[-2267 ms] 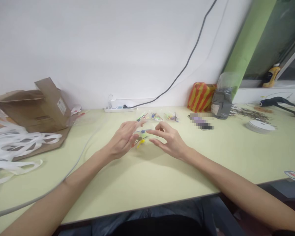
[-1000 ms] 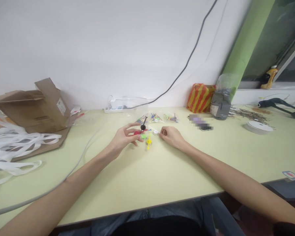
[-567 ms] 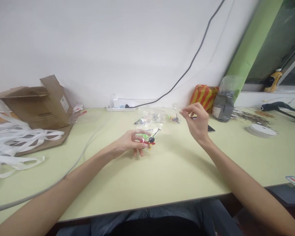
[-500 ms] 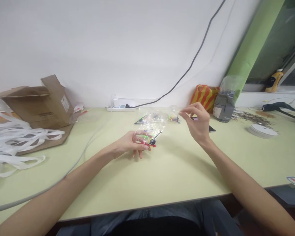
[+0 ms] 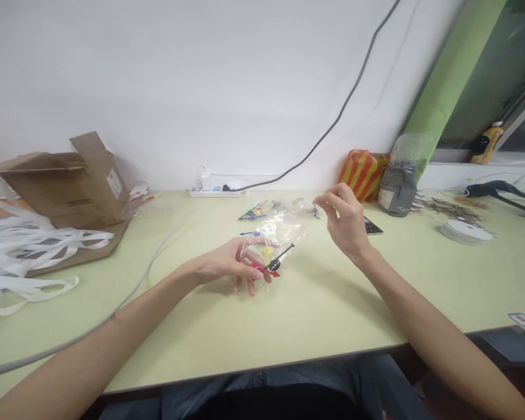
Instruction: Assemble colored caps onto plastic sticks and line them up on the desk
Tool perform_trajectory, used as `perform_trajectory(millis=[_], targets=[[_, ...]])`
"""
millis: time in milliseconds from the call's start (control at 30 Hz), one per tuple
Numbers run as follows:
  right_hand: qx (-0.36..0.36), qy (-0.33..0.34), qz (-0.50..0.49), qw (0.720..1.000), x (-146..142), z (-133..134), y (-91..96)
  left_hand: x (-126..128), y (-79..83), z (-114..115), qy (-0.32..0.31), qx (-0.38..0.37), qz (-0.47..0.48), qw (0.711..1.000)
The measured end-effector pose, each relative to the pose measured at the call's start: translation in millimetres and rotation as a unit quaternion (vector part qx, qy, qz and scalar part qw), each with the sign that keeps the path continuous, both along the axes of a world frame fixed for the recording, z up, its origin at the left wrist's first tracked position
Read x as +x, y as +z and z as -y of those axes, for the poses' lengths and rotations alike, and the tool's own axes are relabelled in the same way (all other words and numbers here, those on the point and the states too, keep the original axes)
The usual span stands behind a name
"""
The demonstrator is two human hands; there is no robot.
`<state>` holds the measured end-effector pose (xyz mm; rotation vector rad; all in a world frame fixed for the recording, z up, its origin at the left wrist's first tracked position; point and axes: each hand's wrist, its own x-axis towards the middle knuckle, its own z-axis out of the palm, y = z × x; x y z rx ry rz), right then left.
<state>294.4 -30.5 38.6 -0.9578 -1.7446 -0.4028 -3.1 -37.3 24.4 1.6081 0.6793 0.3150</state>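
My left hand (image 5: 242, 267) is closed around the lower part of a clear plastic bag (image 5: 289, 224), just above the table. In or against the film by its fingers are a black piece with a thin stem (image 5: 275, 265), a red pointed piece (image 5: 273, 273) and a yellow piece (image 5: 267, 253). My right hand (image 5: 343, 216) is raised at the right, thumb and fingertips pinched on the bag's upper edge, where the film stretches towards it. Beyond the bag lie a blue pointed piece (image 5: 245, 234) and a small cluster of coloured plastic pieces (image 5: 252, 212).
At left, a cardboard box (image 5: 79, 192) stands behind tangled white straps (image 5: 48, 239). A power strip (image 5: 214, 192) lies along the wall. A phone (image 5: 373, 226), grey bag (image 5: 397, 189), striped bag (image 5: 365, 172) and white spool (image 5: 466, 231) are at right. A grey cable (image 5: 126, 300) crosses the table.
My left hand has come slightly lower and nearer, with the film stretched longer. My right hand has shifted a little left. The green piece near my left fingers no longer shows; the blue piece behind is plainer.
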Motion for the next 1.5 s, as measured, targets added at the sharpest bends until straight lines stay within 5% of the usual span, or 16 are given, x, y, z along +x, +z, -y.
perform_trajectory(millis=[267, 433, 767, 867, 967, 1100, 1167, 1233, 1300, 1400, 1500], targets=[[0.013, -0.010, -0.001, 1.000, 13.1, -2.6, 5.6, -1.9, -2.1, -1.6, -0.002, 0.005, -0.001, 1.000], [-0.014, 0.084, 0.040, 0.996, 5.9, 2.5, 14.1, 0.4, -1.1, -0.8, 0.003, 0.019, 0.012, 1.000], [-0.189, 0.263, 0.187, 0.927, -59.2, -16.6, 82.7, 3.0, -10.0, -8.0, 0.096, 0.060, 0.109, 0.988], [-0.198, 0.257, 0.183, 0.928, -76.2, -28.8, 93.7, 6.1, -14.4, -10.3, 0.130, 0.042, 0.170, 0.976], [-0.156, 0.208, 0.120, 0.958, -80.3, -49.8, 97.4, 8.3, -19.9, -15.9, 0.204, 0.046, 0.235, 0.949], [-0.182, 0.110, 0.080, 0.974, -72.3, -90.0, 85.1, 4.9, -22.7, -24.3, 0.277, 0.086, 0.298, 0.909], [-0.332, 0.105, 0.190, 0.918, -70.8, -107.8, 69.6, 1.5, -22.3, -26.9, 0.304, 0.102, 0.314, 0.894], [-0.486, 0.114, 0.291, 0.816, -74.1, -119.7, 50.5, -1.3, -22.4, -28.6, 0.327, 0.111, 0.315, 0.884], [-0.559, 0.093, 0.333, 0.753, -80.9, -126.0, 32.1, -2.8, -23.4, -29.5, 0.341, 0.114, 0.308, 0.881], [-0.581, 0.099, 0.350, 0.728, -90.0, -130.2, 13.7, -2.8, -24.7, -29.1, 0.337, 0.101, 0.292, 0.889], [-0.556, 0.122, 0.333, 0.752, -88.4, -135.2, 10.3, -1.0, -23.5, -26.1, 0.320, 0.084, 0.258, 0.908]])
